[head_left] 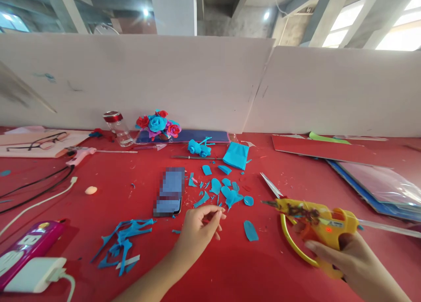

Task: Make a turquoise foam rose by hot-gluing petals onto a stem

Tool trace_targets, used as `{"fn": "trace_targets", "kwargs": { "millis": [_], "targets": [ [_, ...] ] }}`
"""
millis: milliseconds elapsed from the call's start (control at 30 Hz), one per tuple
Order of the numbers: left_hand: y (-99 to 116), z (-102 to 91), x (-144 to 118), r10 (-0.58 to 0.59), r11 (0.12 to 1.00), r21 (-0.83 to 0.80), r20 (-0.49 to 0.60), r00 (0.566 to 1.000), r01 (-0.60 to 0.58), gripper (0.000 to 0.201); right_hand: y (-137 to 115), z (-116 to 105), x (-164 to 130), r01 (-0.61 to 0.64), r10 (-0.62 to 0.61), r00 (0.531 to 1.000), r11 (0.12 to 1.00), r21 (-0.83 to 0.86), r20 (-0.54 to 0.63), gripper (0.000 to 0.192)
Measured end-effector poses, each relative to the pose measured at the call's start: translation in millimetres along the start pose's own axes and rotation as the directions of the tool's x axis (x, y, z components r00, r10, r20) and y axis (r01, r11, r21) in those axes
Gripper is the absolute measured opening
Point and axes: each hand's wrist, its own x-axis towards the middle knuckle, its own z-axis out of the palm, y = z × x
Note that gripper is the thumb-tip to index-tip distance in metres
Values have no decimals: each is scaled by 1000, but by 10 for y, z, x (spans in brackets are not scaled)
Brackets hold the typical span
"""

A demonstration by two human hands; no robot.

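Two hands are at work over the red table point(230, 267). Your right hand point(348, 253) is wrapped around the grip of a yellow glue gun point(315, 221), fingers closed on it, with one finger lying along the trigger side. The gun is held low over the table at the right, its metal nozzle pointing left. Its body is smeared with dark dried glue, a small red light glows on its side, a yellow wire stand curves beneath it, and a clear glue stick point(388, 227) pokes out of the back.

Your left hand point(199, 229) hovers just above the table near the middle, fingers curled and thumb and fingertips pinched together; whether they grip anything you cannot tell, it is too small to see.

Just beyond that hand lie many blue petal cut-outs point(226, 190), and one more blue petal point(250, 231) lies alone between your two hands. A phone point(169, 192) rests beside the petals, to the left. Blue offcut strips point(123, 245) are scattered at the lower left. Scissors point(271, 185) lie just past the gun's nozzle. Farther back sit rolled blue roses point(199, 148), a folded blue sheet point(236, 156) and a bouquet of paper flowers point(158, 124).
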Motion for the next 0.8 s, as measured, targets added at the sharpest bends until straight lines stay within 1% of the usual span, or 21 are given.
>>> {"fn": "trace_targets", "kwargs": {
  "millis": [100, 167, 233, 333, 433, 500, 567, 633, 733, 800],
  "targets": [
    [-1, 3, -4, -5, 1000, 17, 10, 1000, 5, 28, -86, 96, -38, -71, 71, 997, 997, 12, 13, 27],
    [0, 3, -7, -5, 1000, 20, 9, 1000, 4, 28, -106, 131, -34, -84, 83, 996, 996, 5, 40, 27],
    [6, 2, -9, -4, 1000, 15, 7, 1000, 4, 28, -93, 156, -25, -52, 50, 997, 998, 29, 64, 28],
    [25, 1, -11, -13, 1000, 11, 9, 1000, 13, 28, -43, 183, -30, 27, -33, 995, 998, 61, 95, 31],
    [44, 1, -14, -23, 1000, 4, 16, 1000, 23, 28, -7, 217, -61, 47, -47, 990, 999, 1, 130, 29],
    [53, 1, -16, -26, 1000, 2, 17, 1000, 26, 28, -5, 262, -85, 60, -56, 993, 998, -35, 107, 24],
    [55, 2, -18, -30, 1000, 1, 20, 999, 30, 28, -17, 328, -103, 108, -104, 992, 993, -56, 74, 20],
    [52, 4, -18, -29, 1000, -4, 24, 999, 29, 28, -26, 402, -114, 182, -176, 983, 976, -118, 57, 17],
    [38, 9, -16, -24, 1000, -8, 28, 999, 25, 28, -6, 492, -116, 309, -310, 950, 918, -248, 36, 16],
    [27, 11, -15, -23, 1000, -4, 30, 999, 23, 28, 30, 526, -114, 356, -366, 930, 891, -283, 20, 16]
  ]
}}
